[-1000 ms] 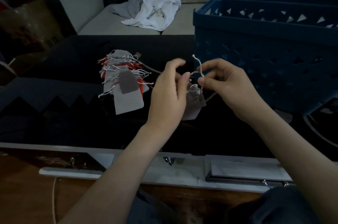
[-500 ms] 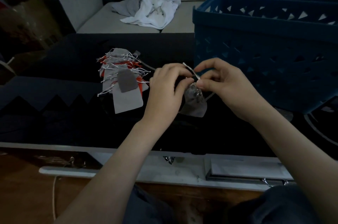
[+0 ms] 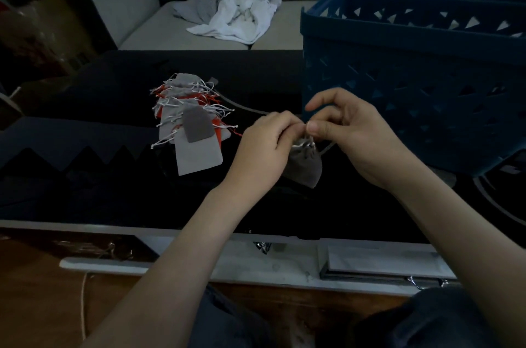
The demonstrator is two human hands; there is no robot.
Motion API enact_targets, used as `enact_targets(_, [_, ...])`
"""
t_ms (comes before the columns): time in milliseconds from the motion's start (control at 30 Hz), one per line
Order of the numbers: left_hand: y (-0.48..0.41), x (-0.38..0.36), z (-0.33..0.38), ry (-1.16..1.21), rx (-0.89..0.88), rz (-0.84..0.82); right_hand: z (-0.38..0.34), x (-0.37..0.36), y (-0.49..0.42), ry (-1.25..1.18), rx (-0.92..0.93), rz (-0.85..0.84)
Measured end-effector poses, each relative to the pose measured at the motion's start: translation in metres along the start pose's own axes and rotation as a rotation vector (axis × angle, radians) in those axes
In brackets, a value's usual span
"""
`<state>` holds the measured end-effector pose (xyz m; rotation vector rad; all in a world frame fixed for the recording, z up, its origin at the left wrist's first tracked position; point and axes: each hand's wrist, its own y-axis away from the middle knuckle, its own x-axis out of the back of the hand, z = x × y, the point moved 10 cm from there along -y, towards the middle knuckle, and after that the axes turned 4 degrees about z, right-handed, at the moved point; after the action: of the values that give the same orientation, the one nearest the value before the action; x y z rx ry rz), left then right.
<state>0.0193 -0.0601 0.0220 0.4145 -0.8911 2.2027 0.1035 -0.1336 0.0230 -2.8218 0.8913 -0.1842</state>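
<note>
A small grey drawstring pouch (image 3: 305, 166) hangs between my hands above the black table (image 3: 113, 199), its neck gathered tight with a white cord. My left hand (image 3: 263, 148) pinches the cord at the pouch's neck with curled fingers. My right hand (image 3: 348, 131) pinches the cord right beside it, thumb against forefinger, the other fingers arched above. A pile of flat grey and orange pouches (image 3: 190, 120) with loose white cords lies on the table to the left of my hands.
A big blue plastic basket (image 3: 412, 68) stands on the table at the right, just behind my right hand. Beyond the table is a light sofa (image 3: 159, 23) with crumpled white and grey cloth (image 3: 236, 14). A brown box (image 3: 42, 32) sits far left.
My hands have closed in together over the pouch's neck. The cord end that stuck up a second ago is drawn down, and the pouch mouth is cinched tighter.
</note>
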Motion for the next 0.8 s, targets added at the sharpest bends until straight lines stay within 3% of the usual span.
enact_targets(200, [0.003,-0.003,-0.016,0.208,0.231,-0.02,-0.004,0.0,0.001,0.082,0.075,0.106])
enact_targets(500, [0.008,-0.013,-0.001,0.21,0.186,-0.095,-0.016,0.005,0.004,0.304,0.17,0.23])
enact_targets(800, [0.007,-0.008,-0.005,0.225,0.205,-0.068,-0.009,0.0,0.003,0.141,0.13,0.149])
